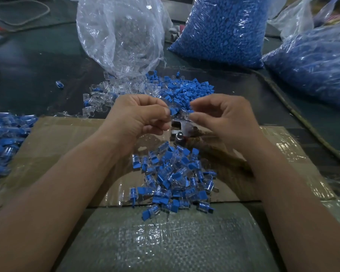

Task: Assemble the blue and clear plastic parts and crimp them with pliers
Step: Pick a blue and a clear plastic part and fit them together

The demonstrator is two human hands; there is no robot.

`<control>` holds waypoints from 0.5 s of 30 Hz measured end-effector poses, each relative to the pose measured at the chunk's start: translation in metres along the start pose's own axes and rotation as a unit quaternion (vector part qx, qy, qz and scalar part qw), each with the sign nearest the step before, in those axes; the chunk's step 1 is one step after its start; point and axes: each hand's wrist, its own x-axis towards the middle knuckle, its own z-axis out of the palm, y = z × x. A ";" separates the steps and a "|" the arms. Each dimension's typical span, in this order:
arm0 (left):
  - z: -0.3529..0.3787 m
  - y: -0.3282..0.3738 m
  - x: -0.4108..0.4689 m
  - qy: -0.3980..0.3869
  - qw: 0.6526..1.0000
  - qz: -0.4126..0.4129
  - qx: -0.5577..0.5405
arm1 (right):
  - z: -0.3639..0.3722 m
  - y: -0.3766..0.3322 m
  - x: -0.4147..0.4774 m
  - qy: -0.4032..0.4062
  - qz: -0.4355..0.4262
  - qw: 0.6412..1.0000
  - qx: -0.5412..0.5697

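My left hand (137,116) pinches a small blue plastic part (174,111) between thumb and fingers. My right hand (222,118) pinches a small clear plastic part (185,113) just to the right of it; the two parts nearly touch. Below and between the hands lies a metal tool (180,132), likely the pliers, partly hidden. Behind the hands lie loose blue parts (186,89) and loose clear parts (106,95). A heap of assembled blue-and-clear pieces (175,179) sits on the cardboard (67,142) below my hands.
An open clear bag (120,36) of clear parts stands at the back. Two full bags of blue parts (224,30) (312,61) stand at back right. More assembled pieces (4,140) lie at the left edge. A woven sack (165,242) covers the near surface.
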 end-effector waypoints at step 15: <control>-0.003 -0.001 0.003 0.014 1.000 -0.002 -0.020 | -0.034 0.016 0.002 -0.258 0.146 0.923 -0.246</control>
